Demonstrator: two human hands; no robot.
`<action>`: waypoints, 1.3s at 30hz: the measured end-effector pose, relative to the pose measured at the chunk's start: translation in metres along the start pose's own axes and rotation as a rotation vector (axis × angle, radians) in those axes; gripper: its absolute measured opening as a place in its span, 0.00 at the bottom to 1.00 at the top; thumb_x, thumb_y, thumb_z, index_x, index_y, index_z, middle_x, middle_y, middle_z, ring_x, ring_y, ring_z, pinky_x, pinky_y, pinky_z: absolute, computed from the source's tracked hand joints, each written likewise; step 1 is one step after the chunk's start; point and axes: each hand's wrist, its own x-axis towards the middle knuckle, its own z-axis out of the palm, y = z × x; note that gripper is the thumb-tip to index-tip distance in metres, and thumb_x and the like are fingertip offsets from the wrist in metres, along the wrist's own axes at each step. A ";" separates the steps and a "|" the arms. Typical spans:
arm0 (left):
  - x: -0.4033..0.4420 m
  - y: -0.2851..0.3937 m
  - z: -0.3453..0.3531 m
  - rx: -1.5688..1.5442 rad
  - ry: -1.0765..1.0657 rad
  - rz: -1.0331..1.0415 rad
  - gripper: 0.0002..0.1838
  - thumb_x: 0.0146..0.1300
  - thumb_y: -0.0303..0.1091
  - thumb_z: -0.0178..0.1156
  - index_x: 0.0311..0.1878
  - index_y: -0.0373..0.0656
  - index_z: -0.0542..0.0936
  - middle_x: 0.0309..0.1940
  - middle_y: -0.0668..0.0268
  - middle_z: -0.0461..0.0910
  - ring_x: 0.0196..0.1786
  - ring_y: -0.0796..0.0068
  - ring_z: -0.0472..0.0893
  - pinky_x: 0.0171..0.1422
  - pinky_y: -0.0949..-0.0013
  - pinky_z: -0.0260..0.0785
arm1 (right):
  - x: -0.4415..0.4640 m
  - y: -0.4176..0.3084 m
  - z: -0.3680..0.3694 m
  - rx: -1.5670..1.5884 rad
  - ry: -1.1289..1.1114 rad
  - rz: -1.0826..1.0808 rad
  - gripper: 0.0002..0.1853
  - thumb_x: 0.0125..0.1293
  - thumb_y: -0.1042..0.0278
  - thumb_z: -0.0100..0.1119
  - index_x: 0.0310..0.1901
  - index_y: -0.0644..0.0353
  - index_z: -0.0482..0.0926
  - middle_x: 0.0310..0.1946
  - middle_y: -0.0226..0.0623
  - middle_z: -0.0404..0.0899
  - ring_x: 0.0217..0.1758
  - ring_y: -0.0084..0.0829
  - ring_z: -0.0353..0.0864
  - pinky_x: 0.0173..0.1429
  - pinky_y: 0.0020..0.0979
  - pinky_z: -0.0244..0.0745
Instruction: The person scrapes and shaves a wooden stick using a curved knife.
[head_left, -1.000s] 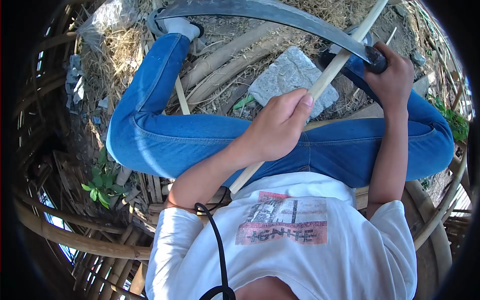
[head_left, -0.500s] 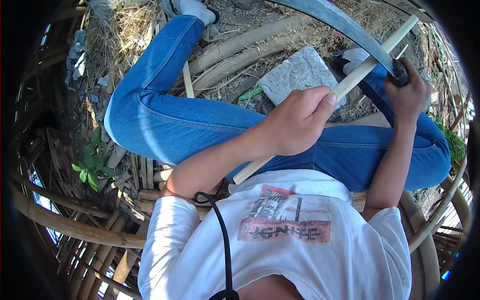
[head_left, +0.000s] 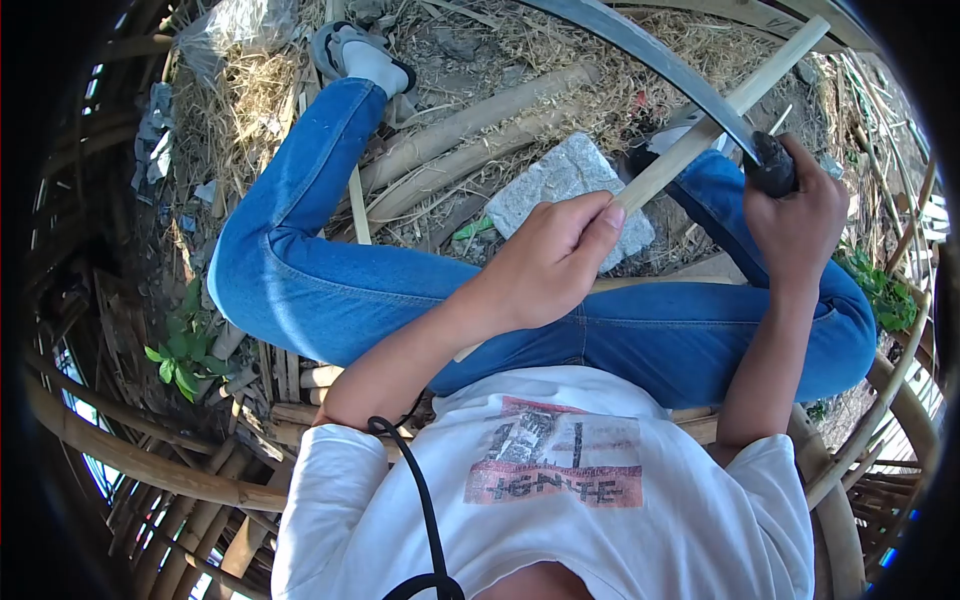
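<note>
In the head view, more of the bamboo strip (head_left: pixel 668 167) shows beyond the curved blade (head_left: pixel 672 70) than half a second ago, suggesting the blade now crosses farther from its far end. Your left hand (head_left: pixel 558 252) wraps the strip, thumb along it; your right hand (head_left: pixel 802 218) grips the blade's dark handle (head_left: pixel 771 172). The strip's long axis slants from behind your left forearm (head_left: pixel 410 352) through that hand, pointing away and rightward, ending beyond your right hand.

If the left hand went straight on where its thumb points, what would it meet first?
Following the wooden strip, the left hand would probably meet the curved blade first, though depth is unclear.
</note>
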 end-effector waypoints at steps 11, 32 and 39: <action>0.052 0.035 0.035 -0.013 0.022 0.055 0.25 0.80 0.53 0.43 0.31 0.44 0.69 0.19 0.78 0.63 0.23 0.88 0.61 0.26 0.76 0.55 | 0.039 0.014 -0.049 -0.123 -0.093 0.144 0.19 0.49 0.64 0.66 0.46 0.55 0.87 0.28 0.46 0.85 0.34 0.45 0.86 0.43 0.40 0.79; 0.037 0.008 0.037 -0.294 -0.004 -0.111 0.23 0.80 0.52 0.41 0.30 0.48 0.63 0.15 0.77 0.57 0.14 0.88 0.54 0.17 0.78 0.45 | 0.004 0.021 0.003 0.040 -0.041 -0.023 0.10 0.40 0.63 0.66 0.29 0.50 0.82 0.17 0.38 0.78 0.24 0.44 0.82 0.28 0.44 0.75; 0.030 0.021 0.036 -0.338 -0.027 -0.139 0.21 0.80 0.51 0.42 0.32 0.48 0.64 0.15 0.76 0.56 0.13 0.89 0.53 0.15 0.79 0.43 | 0.007 0.028 0.002 0.021 -0.003 -0.052 0.08 0.38 0.63 0.67 0.24 0.50 0.82 0.16 0.37 0.77 0.24 0.43 0.83 0.29 0.42 0.78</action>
